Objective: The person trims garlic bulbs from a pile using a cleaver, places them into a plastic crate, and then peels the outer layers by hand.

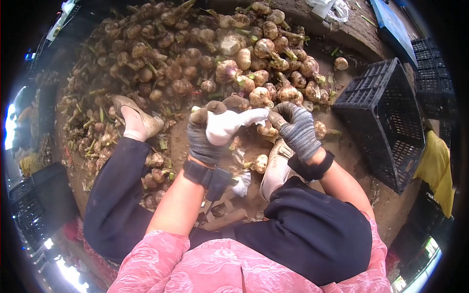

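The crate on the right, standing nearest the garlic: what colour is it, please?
The crate is black, seen best in the head view.

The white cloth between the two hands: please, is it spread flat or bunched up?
Bunched up. The white cloth makes a thick lump at the left hand, and a narrow part reaches toward the right hand.

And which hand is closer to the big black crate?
Right. The right hand is left of the crate, with ground between them; the left hand is farther left, beyond the right one.
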Motion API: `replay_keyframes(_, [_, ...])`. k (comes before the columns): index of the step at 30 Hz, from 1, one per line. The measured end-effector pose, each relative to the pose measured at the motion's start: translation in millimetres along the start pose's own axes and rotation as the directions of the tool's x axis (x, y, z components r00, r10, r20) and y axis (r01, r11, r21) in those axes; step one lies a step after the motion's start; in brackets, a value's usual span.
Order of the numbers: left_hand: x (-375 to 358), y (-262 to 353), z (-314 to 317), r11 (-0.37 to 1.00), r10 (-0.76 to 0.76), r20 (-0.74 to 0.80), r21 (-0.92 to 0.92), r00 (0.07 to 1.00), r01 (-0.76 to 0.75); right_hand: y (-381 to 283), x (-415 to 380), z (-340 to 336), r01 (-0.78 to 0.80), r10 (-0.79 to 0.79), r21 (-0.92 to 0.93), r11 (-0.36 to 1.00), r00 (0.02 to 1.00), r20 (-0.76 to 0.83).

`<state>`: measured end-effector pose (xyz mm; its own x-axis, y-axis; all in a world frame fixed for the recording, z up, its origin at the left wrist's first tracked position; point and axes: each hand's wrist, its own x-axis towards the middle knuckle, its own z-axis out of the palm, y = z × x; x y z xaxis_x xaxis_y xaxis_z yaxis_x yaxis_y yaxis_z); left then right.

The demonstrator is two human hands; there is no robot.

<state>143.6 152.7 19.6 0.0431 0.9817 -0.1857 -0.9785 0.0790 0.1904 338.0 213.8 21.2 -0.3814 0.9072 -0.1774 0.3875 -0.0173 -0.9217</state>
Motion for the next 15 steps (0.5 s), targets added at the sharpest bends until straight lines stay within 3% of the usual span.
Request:
replay_keyframes(2, [-1.9, 6.0, -10.8, 1.000, -0.016, -0.017, 0.004, 1.000, 0.016, 6.8, -3.3, 0.5, -0.037, 0.048, -0.077, 0.996, 0.988, 0.148])
replay_keyframes(3, [-2.9, 7.8, -12.5, 0.999, -0.034, -0.037, 0.007, 0.999, 0.034, 1.5, -3.4, -0.1, 0.041, 0.082, -0.310, 0.950, 0.925, 0.372])
replay_keyframes(5, [-4.2, 10.2, -17.1, 0.996, -0.031, -0.103, -0.092, 0.994, 0.022, 12.6, -11.5, 7.8, 0.248, 0.018, -0.242, 0.938, 0.661, 0.750])
replay_keyframes(7, [-3.9, 12.7, -20.7, 0.987, -0.027, -0.260, -0.158, 0.965, -0.015, 11.6, -13.9, 9.6, 0.436, 0.080, -0.369, 0.821, 0.551, 0.831])
replay_keyframes(9, [-5.1, 12.5, -12.3, 0.996, -0.033, -0.293, -0.084, 0.956, 0.008, 7.8, -6.2, 3.8, 0.260, 0.235, -0.489, 0.832, 0.635, 0.736])
replay_keyframes(11, [0.3, 5.2, -14.0, 0.993, -0.052, -0.178, 0.092, 0.983, 0.070, -4.6, 0.6, 1.7, 0.042, 0.102, -0.249, 0.968, 0.836, 0.540])
replay_keyframes(13, [2.1, -15.9, -12.6, 0.937, -0.022, -0.275, 0.330, 0.961, 0.115, 1.9, -0.9, 0.9, -0.051, -0.003, 0.119, 0.992, 0.911, 0.413])
replay_keyframes(14, [-1.0, -28.9, -17.1, 0.936, -0.120, -0.313, 0.281, 0.942, 0.213, 4.8, -1.7, 4.3, -0.168, -0.008, 0.357, 0.919, 0.896, 0.443])
replay_keyframes(15, [-4.9, -38.8, -22.6, 0.924, -0.218, -0.346, 0.228, 0.912, 0.307, 3.0, -1.1, 3.0, -0.146, -0.005, 0.345, 0.927, 0.916, 0.402])
